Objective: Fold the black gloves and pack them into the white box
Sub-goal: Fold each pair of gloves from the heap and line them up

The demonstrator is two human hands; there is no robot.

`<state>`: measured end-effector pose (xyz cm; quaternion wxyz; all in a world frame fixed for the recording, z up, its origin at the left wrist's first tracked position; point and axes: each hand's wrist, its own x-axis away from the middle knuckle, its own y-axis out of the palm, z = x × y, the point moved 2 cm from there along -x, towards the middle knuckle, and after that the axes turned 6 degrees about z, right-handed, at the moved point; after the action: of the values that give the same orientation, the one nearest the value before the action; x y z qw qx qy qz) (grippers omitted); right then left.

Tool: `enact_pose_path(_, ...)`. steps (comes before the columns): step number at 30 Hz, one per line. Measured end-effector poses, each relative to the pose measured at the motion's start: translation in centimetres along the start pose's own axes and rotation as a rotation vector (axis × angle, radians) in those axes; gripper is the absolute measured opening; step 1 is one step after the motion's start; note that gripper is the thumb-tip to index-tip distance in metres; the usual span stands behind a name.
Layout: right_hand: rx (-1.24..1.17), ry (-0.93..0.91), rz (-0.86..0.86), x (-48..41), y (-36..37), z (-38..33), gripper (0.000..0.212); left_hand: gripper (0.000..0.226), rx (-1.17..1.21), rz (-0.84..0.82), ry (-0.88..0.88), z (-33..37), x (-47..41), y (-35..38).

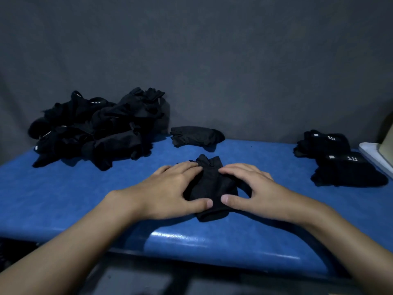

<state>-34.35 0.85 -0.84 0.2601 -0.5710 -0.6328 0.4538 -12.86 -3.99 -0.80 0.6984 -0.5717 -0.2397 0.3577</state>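
A black fingerless glove (212,184) lies on the blue padded table (85,192), finger ends pointing away from me. My left hand (172,188) rests flat on its left side, thumb on the cuff end. My right hand (253,188) presses its right side with spread fingers, thumb near the left thumb. A heap of loose black gloves (100,128) sits at the back left. One more glove (196,136) lies alone behind the hands. Two folded glove pairs (340,160) with white lettering lie at the right. A white box (377,156) shows at the right edge.
A grey cloth backdrop (212,60) rises behind the table. The table's rounded front edge (212,243) runs just below my wrists. A beige flap (388,141) stands over the white box at the far right.
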Motion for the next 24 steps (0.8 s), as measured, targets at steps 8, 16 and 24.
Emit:
enact_pose_path(8,-0.193,-0.042,0.118,-0.5,-0.4,0.1,0.066,0.090,0.107,0.094,-0.029,0.3,0.2,-0.7)
enact_pose_path(16,-0.005,0.042,-0.065,-1.6,0.4,0.4,0.077,0.102,-0.008,0.001,-0.009,-0.4,-0.3,-0.2)
enact_pose_path(24,0.011,0.031,-0.082,-1.6,-0.1,0.0,0.078,0.094,0.043,-0.035,-0.043,-0.4,-0.6,-0.4)
